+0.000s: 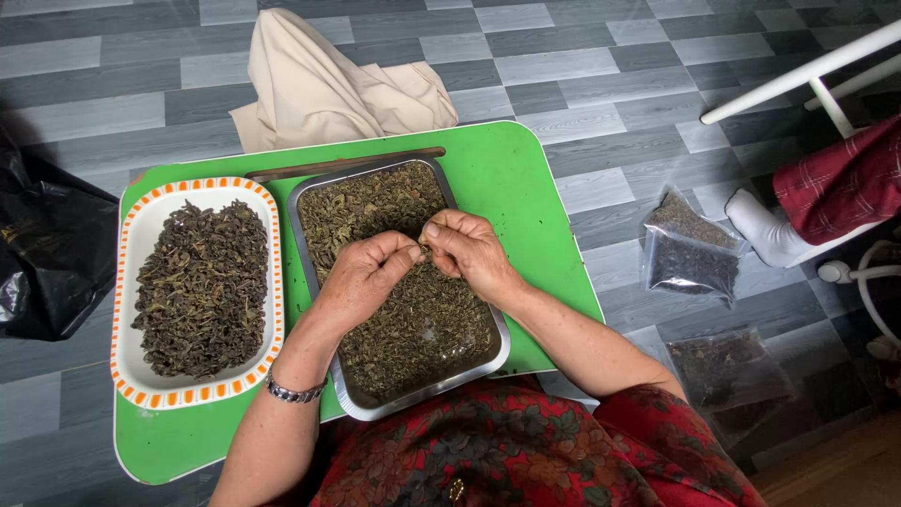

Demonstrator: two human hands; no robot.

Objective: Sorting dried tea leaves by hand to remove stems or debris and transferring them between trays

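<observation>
A metal tray (302, 205) full of dried green-brown leaves lies on a small green table (526, 188). Over its middle, my left hand (361, 277) and my right hand (466, 249) meet fingertip to fingertip, pinching a small bit of leaf between them. A metal watch band sits on my left wrist. To the left stands a white oval dish (131, 272) with an orange-checked rim, heaped with darker dried leaves.
A beige cloth (328, 84) lies on the grey tiled floor beyond the table. Clear bags of dried leaves (690, 249) rest on the floor at the right, near another person's socked foot (765, 230). A black bag (47, 253) sits at the left.
</observation>
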